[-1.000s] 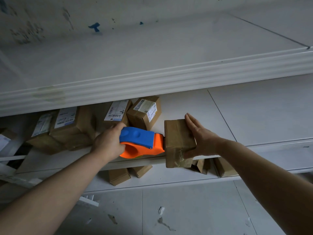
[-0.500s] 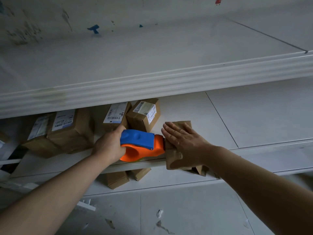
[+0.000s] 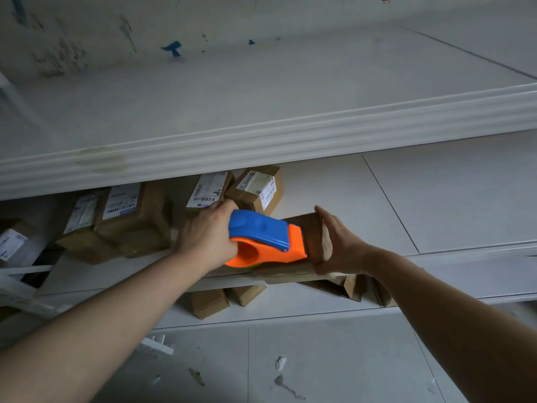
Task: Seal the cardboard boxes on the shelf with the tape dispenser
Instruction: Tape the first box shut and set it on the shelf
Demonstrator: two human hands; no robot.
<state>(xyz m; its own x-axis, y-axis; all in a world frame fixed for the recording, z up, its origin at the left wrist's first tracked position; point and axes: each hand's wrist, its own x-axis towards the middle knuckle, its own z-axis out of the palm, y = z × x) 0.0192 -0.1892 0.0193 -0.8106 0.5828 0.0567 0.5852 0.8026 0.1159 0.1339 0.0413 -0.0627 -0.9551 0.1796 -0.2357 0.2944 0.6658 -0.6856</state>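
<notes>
A small brown cardboard box (image 3: 312,239) sits at the front edge of the middle shelf (image 3: 465,205), tipped up on its side. My right hand (image 3: 340,242) grips its right side, fingers over the top edge and thumb below. My left hand (image 3: 207,237) grips the blue and orange tape dispenser (image 3: 264,242), whose orange nose presses against the box's left face. Several labelled cardboard boxes (image 3: 133,216) stand on the same shelf to the left and behind, one (image 3: 257,189) just beyond the dispenser.
The upper shelf's thick white lip (image 3: 261,141) overhangs the boxes. More small boxes (image 3: 209,303) stand on the bottom shelf below. The right half of the middle shelf is bare white board. Pale floor tiles (image 3: 319,359) lie below.
My right hand left the top of the box and now grips its right side; the box has tipped up. The dispenser stays against its left face.
</notes>
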